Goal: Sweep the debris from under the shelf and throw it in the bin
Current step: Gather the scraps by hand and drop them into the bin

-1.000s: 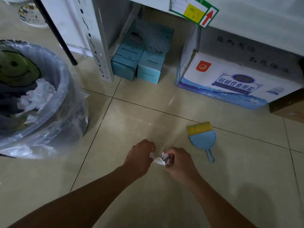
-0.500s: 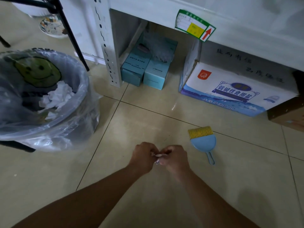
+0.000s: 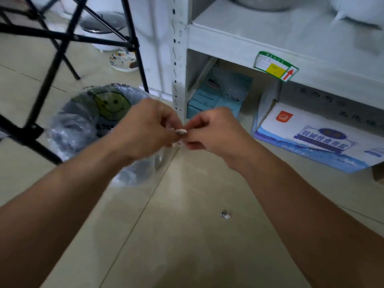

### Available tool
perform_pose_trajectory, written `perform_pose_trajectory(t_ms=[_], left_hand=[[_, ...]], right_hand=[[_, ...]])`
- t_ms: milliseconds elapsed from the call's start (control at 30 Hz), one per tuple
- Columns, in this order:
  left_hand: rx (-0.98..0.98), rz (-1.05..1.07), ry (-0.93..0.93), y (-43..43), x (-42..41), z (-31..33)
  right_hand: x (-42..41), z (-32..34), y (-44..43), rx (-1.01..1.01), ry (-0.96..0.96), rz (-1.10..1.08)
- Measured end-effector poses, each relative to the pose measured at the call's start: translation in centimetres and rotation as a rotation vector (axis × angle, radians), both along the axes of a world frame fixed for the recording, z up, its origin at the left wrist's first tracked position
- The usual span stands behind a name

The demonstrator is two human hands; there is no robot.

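Observation:
My left hand (image 3: 148, 125) and my right hand (image 3: 212, 132) are raised in front of me, fingertips together, both pinching a small white scrap of debris (image 3: 181, 131). Behind my left hand stands the bin (image 3: 83, 121), lined with a clear plastic bag that bears a green smiley face. My left hand and forearm cover the bin's right part. A small grey crumb of debris (image 3: 225, 215) lies on the tiled floor between my forearms. The white metal shelf (image 3: 179, 80) rises behind my hands. The blue brush is out of view.
Under the shelf sit teal boxes (image 3: 209, 98) and a white and blue carton (image 3: 315, 134). A black folding frame (image 3: 62, 44) stands at the left above the bin. A patterned bowl (image 3: 122, 61) and a white pot (image 3: 104, 30) sit on the floor behind it.
Both hands rose from the floor with the scrap pinched between them, and the view tilted up. The blue brush left the view. A grey crumb now shows on the floor.

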State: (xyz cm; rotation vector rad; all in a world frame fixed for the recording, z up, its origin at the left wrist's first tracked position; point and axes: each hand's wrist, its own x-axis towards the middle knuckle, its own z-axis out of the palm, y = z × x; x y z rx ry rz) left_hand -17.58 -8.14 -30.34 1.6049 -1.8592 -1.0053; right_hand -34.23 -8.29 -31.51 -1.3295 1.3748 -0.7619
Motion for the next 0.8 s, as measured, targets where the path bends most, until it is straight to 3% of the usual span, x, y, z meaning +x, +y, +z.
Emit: perform_pose_trajectory(t_ms=[133, 267, 333, 433, 533, 600, 633, 800], left_hand=[[0.052, 0.189, -0.073, -1.8, 6.7, 1.7], [0.181, 0.265, -0.195, -3.1, 10.7, 1.0], [0.213, 0.248, -0.257, -3.3, 11.4, 0.7], [0.164, 0.235, -0.262, -3.7, 11.4, 0.7], [-0.012, 0.197, -0.318, -3.5, 9.8, 0.8], [-0.079, 0.133, -0.238, -2.7, 8.0, 0.7], [-0.077, 0.084, -0.182, -2.1, 6.8, 0.5], [0.056, -0.234, -0.160, 0.6, -0.6, -6.7]], right_hand=[[7.6, 0.4, -3.4, -0.059, 0.052, 0.088], [11.5, 1.0, -5.3, -0.109, 0.417, 0.439], [11.5, 1.1, -5.9, -0.126, 0.483, 0.506], [9.9, 0.7, -6.1, -0.127, 0.473, 0.456], [6.8, -0.4, -5.2, -0.118, 0.201, 0.249], [3.6, -1.9, -3.6, -0.093, 0.021, 0.071], [1.6, -3.3, -2.5, -0.085, 0.024, 0.009], [-8.1, -14.1, 4.9, 0.053, 0.596, -0.031]])
